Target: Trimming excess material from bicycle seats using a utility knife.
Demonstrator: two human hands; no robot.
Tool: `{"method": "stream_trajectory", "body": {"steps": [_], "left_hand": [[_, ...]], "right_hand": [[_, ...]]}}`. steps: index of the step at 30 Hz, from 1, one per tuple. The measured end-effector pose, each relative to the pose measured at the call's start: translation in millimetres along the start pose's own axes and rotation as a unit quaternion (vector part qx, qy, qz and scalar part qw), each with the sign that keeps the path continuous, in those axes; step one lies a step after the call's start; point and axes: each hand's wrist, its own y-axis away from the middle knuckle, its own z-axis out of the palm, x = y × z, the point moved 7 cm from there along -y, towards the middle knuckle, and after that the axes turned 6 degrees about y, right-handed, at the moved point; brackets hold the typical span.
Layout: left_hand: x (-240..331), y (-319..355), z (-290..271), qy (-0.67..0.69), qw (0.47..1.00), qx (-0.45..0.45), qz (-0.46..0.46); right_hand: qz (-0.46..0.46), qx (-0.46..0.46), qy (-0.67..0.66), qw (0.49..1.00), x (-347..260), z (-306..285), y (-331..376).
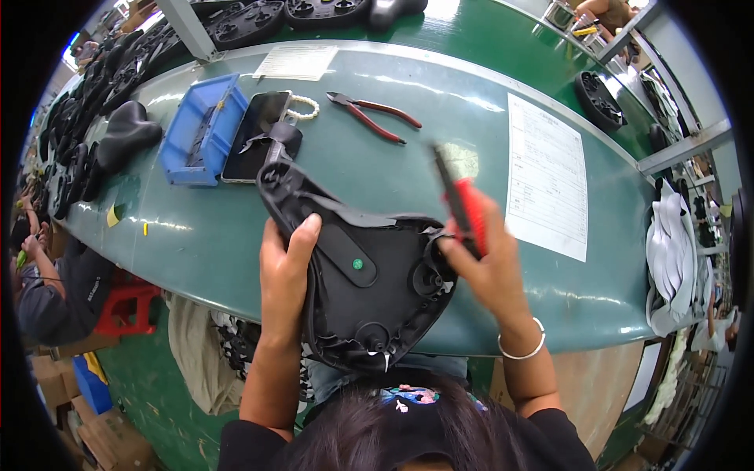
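Two bare hands are seen over a green counter point(236, 228). An upturned black bicycle saddle point(357, 275) is held at the near edge of the counter, just in front of the person, its narrow nose pointing away toward the upper left and its wide rear resting nearest the body. The left hand point(284, 271) is clenched on the saddle's left rim, thumb laid over the underside. The right hand point(487, 263) is closed around a red-handled tool point(463, 206), whose dark tip is blurred; the fingers are set against the saddle's right edge.

Further back on the counter, a blue plastic tray point(198, 129) is placed beside a dark phone point(255, 133), with a string of white beads point(305, 111) just behind it. Red-handled pliers point(373, 116) are laid apart to the right, and a printed sheet point(546, 177) is spread at the far right. More black saddles point(126, 133) are lined up along the left.
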Motion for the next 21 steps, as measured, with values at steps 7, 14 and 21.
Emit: {"method": "stream_trajectory", "body": {"steps": [7, 14, 21], "left_hand": [[50, 27, 28, -0.538, 0.754, 0.049, 0.374], [26, 9, 120, -0.396, 0.776, -0.375, 0.318], [24, 1, 123, -0.341, 0.822, -0.37, 0.267]], "right_hand": [[0.256, 0.152, -0.206, 0.932, 49, -50, 18], [0.01, 0.024, -0.041, 0.999, -19, -24, 26], [-0.022, -0.183, 0.272, 0.945, 1, -19, 40]]}}
